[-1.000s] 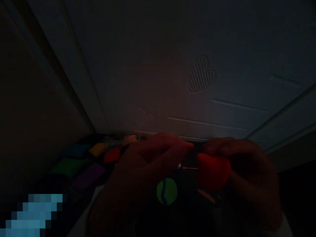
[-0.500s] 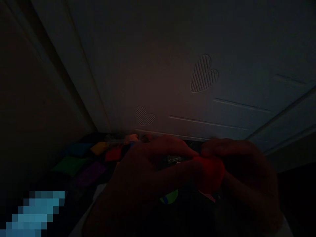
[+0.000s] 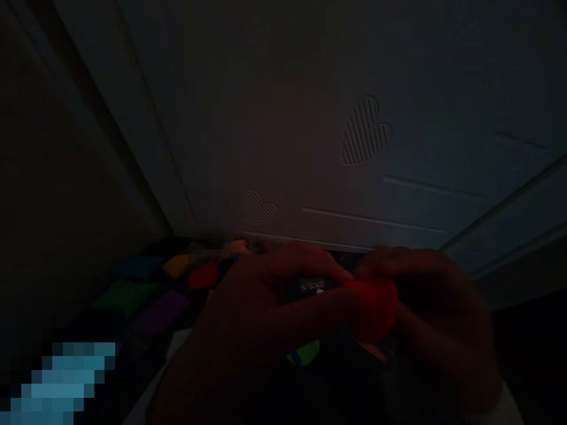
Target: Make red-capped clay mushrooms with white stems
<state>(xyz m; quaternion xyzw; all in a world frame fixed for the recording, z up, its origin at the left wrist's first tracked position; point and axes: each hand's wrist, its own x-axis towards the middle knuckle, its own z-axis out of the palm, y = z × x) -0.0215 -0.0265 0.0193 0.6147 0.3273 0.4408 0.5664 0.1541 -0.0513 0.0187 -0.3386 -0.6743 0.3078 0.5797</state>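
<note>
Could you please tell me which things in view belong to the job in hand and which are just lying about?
In hand:
- red lump, held by the right hand and pinched by the left hand

Apparently lying about:
- green-and-blue piece
- pink strip
- purple piece

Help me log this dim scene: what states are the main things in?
Left hand: pinching the edge of the red lump.
Right hand: fingers curled, holding the lump's other side.
Red lump: uneven, held between both hands.
Green disc: partly hidden by the left hand.
Pink stick: partly hidden behind the lump.
Green packet: lying down; sealed or open, too dark to tell.
Purple packet: likewise.
</note>
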